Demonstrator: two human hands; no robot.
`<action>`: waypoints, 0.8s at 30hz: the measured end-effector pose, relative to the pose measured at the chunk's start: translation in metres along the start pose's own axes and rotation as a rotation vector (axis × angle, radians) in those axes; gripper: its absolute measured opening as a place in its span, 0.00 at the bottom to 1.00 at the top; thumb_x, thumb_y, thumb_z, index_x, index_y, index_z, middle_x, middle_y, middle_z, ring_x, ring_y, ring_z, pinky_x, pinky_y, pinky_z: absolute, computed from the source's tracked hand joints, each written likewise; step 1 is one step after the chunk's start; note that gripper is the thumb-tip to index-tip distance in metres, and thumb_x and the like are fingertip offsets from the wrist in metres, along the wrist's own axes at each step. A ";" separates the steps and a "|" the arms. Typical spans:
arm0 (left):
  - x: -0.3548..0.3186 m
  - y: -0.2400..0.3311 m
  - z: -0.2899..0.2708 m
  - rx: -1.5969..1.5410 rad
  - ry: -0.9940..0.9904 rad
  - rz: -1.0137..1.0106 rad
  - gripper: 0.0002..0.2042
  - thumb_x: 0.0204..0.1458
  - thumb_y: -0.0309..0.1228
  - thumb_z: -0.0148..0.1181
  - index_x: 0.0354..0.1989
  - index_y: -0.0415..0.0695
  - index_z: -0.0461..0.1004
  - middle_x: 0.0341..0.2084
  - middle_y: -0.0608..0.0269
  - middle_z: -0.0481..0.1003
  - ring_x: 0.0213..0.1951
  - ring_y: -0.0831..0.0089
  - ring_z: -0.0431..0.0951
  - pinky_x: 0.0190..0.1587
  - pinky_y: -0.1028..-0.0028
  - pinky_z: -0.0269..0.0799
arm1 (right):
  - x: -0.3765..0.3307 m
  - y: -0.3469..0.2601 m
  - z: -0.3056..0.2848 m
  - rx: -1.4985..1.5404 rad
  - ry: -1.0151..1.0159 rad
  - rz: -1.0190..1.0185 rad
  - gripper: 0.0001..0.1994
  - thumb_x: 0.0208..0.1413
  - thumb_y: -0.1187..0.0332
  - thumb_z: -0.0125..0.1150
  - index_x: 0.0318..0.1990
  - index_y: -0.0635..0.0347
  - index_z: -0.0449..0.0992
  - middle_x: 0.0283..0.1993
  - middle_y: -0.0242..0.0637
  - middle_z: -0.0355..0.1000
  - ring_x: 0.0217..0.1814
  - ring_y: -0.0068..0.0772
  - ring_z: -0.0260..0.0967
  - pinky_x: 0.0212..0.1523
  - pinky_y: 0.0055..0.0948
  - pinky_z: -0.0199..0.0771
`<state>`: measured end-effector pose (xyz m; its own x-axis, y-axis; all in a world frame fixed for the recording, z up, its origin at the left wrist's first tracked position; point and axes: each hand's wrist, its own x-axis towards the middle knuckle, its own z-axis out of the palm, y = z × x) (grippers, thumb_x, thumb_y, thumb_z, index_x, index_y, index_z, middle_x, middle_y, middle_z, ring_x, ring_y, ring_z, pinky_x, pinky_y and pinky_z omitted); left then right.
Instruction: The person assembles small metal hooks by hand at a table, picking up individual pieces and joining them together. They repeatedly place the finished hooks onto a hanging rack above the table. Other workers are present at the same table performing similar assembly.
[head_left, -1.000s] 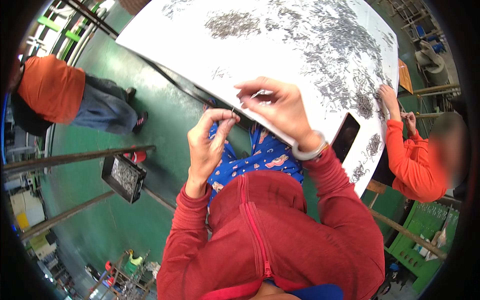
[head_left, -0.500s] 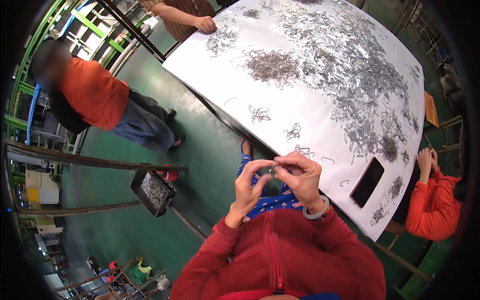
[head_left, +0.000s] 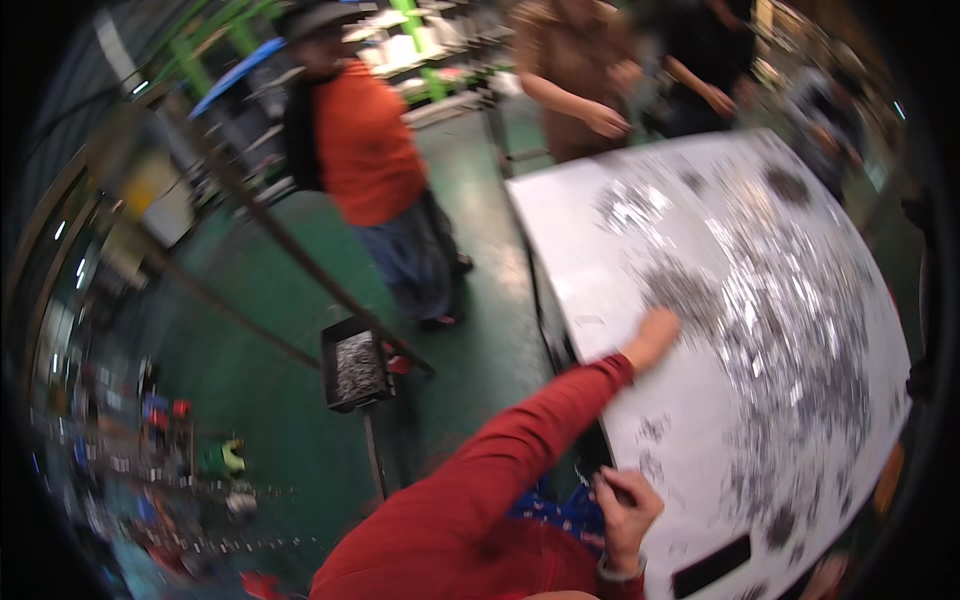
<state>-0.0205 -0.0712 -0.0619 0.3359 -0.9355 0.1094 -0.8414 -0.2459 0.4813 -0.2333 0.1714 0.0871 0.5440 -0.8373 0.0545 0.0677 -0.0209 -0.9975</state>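
Note:
My left arm, in a red sleeve, stretches out over the white table. My left hand point(head_left: 655, 338) is at the near edge of a heap of thin dark metal hooks point(head_left: 685, 295); motion blurs its fingers. Close to my body, at the table's near edge, my right hand point(head_left: 628, 510) has its fingers curled and pressed together. What it holds, if anything, is too small and blurred to make out. Small groups of hooks point(head_left: 652, 430) lie on the table between my hands. Beyond them spreads a wide layer of shiny metal pieces point(head_left: 790, 330).
A black phone point(head_left: 712, 568) lies at the table's near end. A black crate point(head_left: 345, 400) of metal pieces stands left of the table point(head_left: 570, 220). A person in an orange top point(head_left: 370, 150) stands at the left; several people are at the table's far end.
My hands were together in front of me; the left has reached forward to the heap of hooks, while the right stays near my body. The view has turned left.

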 end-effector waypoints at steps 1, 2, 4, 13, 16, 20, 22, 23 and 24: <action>0.002 0.006 0.008 0.118 0.167 0.117 0.06 0.44 0.25 0.56 0.25 0.39 0.81 0.27 0.47 0.78 0.34 0.52 0.80 0.39 0.58 0.77 | 0.002 0.003 0.001 0.022 0.002 -0.022 0.09 0.47 0.87 0.62 0.36 0.69 0.80 0.31 0.38 0.74 0.28 0.23 0.71 0.30 0.20 0.72; 0.003 0.013 0.012 0.100 0.194 0.112 0.05 0.42 0.24 0.58 0.24 0.39 0.80 0.27 0.48 0.79 0.33 0.52 0.80 0.38 0.57 0.76 | 0.002 0.006 0.003 0.040 0.037 -0.019 0.08 0.47 0.88 0.61 0.35 0.70 0.79 0.30 0.38 0.73 0.25 0.23 0.71 0.27 0.18 0.71; 0.002 0.022 0.011 0.278 0.138 0.180 0.04 0.41 0.24 0.60 0.23 0.41 0.80 0.27 0.49 0.79 0.33 0.56 0.81 0.35 0.60 0.77 | 0.006 0.010 0.003 0.010 0.011 -0.084 0.09 0.47 0.89 0.60 0.35 0.71 0.78 0.30 0.37 0.72 0.25 0.23 0.71 0.27 0.18 0.71; 0.007 0.014 -0.035 0.276 0.085 0.272 0.01 0.38 0.19 0.60 0.22 0.36 0.76 0.28 0.48 0.76 0.34 0.52 0.78 0.33 0.61 0.77 | 0.003 0.010 0.000 0.068 -0.007 0.020 0.08 0.47 0.89 0.59 0.35 0.71 0.78 0.30 0.36 0.70 0.25 0.24 0.71 0.28 0.18 0.71; 0.004 0.011 -0.048 0.217 0.167 0.152 0.04 0.43 0.22 0.58 0.27 0.38 0.79 0.29 0.47 0.76 0.36 0.51 0.79 0.34 0.59 0.77 | 0.005 0.008 0.002 0.053 -0.009 -0.002 0.08 0.48 0.88 0.59 0.35 0.71 0.78 0.29 0.36 0.70 0.26 0.23 0.71 0.28 0.18 0.72; -0.023 0.009 -0.070 -0.067 0.191 0.153 0.05 0.48 0.23 0.55 0.32 0.37 0.74 0.30 0.42 0.75 0.36 0.44 0.77 0.36 0.52 0.74 | 0.005 0.003 0.005 -0.001 -0.020 -0.049 0.07 0.48 0.87 0.60 0.35 0.72 0.79 0.29 0.36 0.71 0.26 0.23 0.71 0.29 0.19 0.72; -0.050 0.010 -0.090 -0.178 0.088 0.118 0.05 0.51 0.25 0.53 0.33 0.37 0.71 0.30 0.41 0.74 0.35 0.42 0.75 0.37 0.50 0.72 | 0.004 0.000 0.006 0.032 -0.012 -0.015 0.07 0.48 0.87 0.60 0.35 0.72 0.79 0.29 0.35 0.71 0.26 0.23 0.71 0.30 0.19 0.71; -0.069 0.012 -0.102 -0.312 0.119 0.140 0.05 0.52 0.26 0.53 0.31 0.37 0.69 0.28 0.41 0.74 0.35 0.42 0.75 0.36 0.50 0.69 | 0.003 -0.001 0.006 0.047 -0.006 -0.001 0.07 0.48 0.87 0.60 0.35 0.72 0.79 0.29 0.35 0.71 0.26 0.23 0.70 0.30 0.19 0.71; -0.091 0.015 -0.116 -0.379 0.140 0.192 0.06 0.53 0.28 0.54 0.31 0.37 0.69 0.27 0.42 0.74 0.34 0.44 0.75 0.36 0.51 0.69 | 0.002 -0.002 0.006 0.049 -0.005 0.000 0.07 0.48 0.87 0.60 0.35 0.72 0.79 0.29 0.35 0.71 0.26 0.23 0.70 0.30 0.19 0.71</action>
<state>-0.0149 0.0396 0.0363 0.2649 -0.9055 0.3315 -0.6878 0.0635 0.7231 -0.2272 0.1731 0.0892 0.5481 -0.8346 0.0545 0.1086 0.0064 -0.9941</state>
